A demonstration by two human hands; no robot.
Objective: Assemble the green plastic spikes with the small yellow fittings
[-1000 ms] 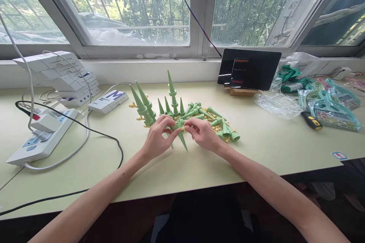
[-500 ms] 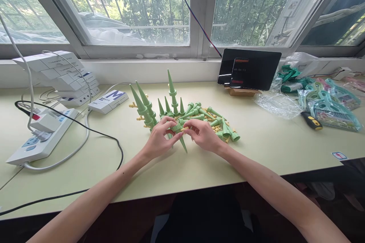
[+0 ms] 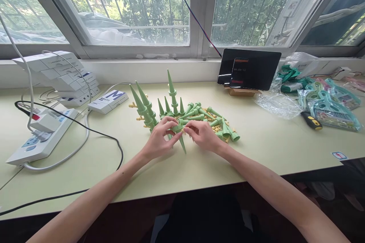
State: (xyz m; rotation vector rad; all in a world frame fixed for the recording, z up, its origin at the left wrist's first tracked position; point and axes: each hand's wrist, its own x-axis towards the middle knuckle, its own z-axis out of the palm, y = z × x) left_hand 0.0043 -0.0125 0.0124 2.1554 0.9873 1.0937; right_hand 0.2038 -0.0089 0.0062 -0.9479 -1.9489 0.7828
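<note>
On our bench, loose green spikes lie beyond our hands. Our left hand has its grip pinching one green spike, whose tip has just dipped slightly; our right hand pinches a small yellow piece beside its collar, apparently a fine adjustment.
</note>
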